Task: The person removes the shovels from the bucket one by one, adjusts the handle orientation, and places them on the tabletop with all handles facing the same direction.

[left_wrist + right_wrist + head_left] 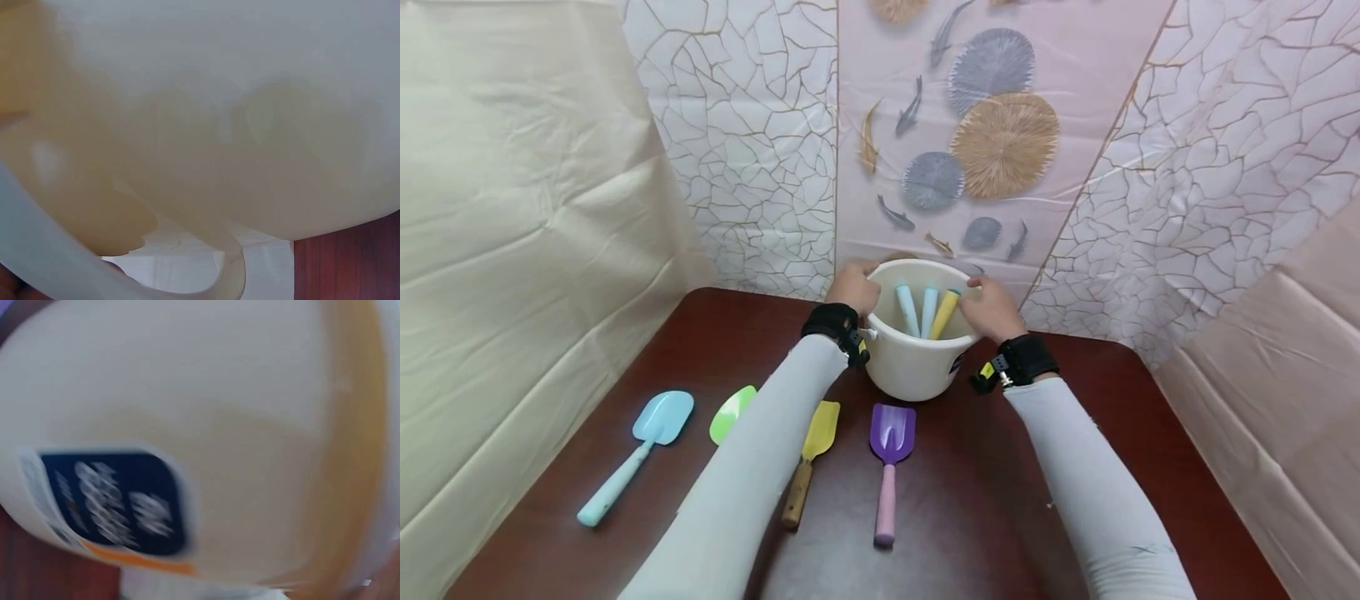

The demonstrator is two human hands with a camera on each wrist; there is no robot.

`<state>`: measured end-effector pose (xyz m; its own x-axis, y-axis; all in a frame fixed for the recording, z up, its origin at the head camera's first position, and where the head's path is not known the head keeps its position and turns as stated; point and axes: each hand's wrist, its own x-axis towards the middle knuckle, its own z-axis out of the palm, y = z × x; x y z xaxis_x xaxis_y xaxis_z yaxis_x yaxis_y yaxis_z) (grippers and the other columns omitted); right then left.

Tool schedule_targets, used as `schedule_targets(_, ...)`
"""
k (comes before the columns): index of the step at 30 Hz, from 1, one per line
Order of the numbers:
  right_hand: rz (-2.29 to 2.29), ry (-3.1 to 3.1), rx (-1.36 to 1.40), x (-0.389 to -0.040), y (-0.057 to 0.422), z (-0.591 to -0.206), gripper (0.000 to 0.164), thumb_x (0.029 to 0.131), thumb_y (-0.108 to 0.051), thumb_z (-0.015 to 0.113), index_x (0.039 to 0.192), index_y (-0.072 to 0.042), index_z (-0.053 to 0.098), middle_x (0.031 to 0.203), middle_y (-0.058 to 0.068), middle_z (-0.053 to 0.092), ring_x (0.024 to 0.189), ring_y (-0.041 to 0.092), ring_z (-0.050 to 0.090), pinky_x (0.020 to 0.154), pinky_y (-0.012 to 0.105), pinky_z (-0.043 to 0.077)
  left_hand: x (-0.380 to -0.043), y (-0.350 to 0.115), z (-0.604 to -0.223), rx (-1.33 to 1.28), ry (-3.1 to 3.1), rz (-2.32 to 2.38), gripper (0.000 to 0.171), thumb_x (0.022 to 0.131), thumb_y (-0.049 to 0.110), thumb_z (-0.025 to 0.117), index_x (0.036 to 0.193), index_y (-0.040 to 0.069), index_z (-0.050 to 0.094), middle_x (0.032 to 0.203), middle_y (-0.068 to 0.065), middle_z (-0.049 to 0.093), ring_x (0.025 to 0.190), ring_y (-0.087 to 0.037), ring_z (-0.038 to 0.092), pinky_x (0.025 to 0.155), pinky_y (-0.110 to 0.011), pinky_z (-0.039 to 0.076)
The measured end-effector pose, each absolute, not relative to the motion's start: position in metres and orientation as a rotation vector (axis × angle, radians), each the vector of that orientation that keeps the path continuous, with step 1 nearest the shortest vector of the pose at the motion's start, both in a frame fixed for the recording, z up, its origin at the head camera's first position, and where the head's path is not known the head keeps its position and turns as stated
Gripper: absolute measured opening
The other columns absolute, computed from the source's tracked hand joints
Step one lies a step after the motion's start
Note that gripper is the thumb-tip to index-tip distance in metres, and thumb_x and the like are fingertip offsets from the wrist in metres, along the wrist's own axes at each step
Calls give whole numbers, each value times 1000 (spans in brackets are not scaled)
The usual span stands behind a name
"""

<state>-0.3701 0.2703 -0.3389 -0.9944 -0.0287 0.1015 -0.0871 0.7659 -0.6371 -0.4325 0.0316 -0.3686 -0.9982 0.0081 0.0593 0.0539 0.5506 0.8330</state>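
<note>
Both hands hold a white bucket (913, 367) at the back of the table. My left hand (854, 286) grips its left rim, and my right hand (991, 310) grips the rim opposite, thumb and fingers over the edge. Inside the bucket, two light blue handles (907, 310) and a yellow handle (945, 313) point upward; their lower ends are hidden by the wall. In the left wrist view the bucket's pale carrying handle (69, 265) crosses the lower left. A dark blue label (119, 503) on the bucket's side fills part of the blurred right wrist view.
On the brown table (985, 517) lie a light blue toy shovel (662, 417), a green shovel (730, 412) partly covered by the left sleeve, a yellow shovel (822, 429) with a wooden handle, and a purple shovel (892, 433) with a pink handle. Patterned cloth (760, 150) hangs behind.
</note>
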Motion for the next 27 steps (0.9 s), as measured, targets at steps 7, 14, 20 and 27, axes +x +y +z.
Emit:
schedule_targets(7,721,-2917,397,-380,271,-295,44,100,-15,53,139,4,57,138,30,59,123,44,58,104,57,46,-437,30,-373,-49,-2711,-1445,54,96,10,57,148,23,59,140,-5,68,108,-22,68,96,-40,54)
schedule_targets(14,583,-2974,777,-402,258,-264,32,98,-5,54,126,2,68,128,27,67,123,41,61,104,56,47,-436,26,-369,-61,-2713,-1421,54,95,13,56,148,23,59,140,-3,68,100,-22,68,84,-36,54)
schedule_targets(20,393,-3001,997,-427,227,-257,30,92,0,55,114,1,76,114,21,74,108,34,68,95,50,53,-436,20,-365,-40,-2716,-1389,54,95,16,56,148,27,59,137,-1,69,94,-22,67,76,-34,54)
schedule_targets(27,57,-3110,1152,-450,191,-274,40,81,8,50,108,1,79,112,20,77,108,33,70,96,49,55,-438,24,-372,-61,-2764,-1357,53,98,21,57,150,28,56,122,0,72,78,-21,67,61,-33,52)
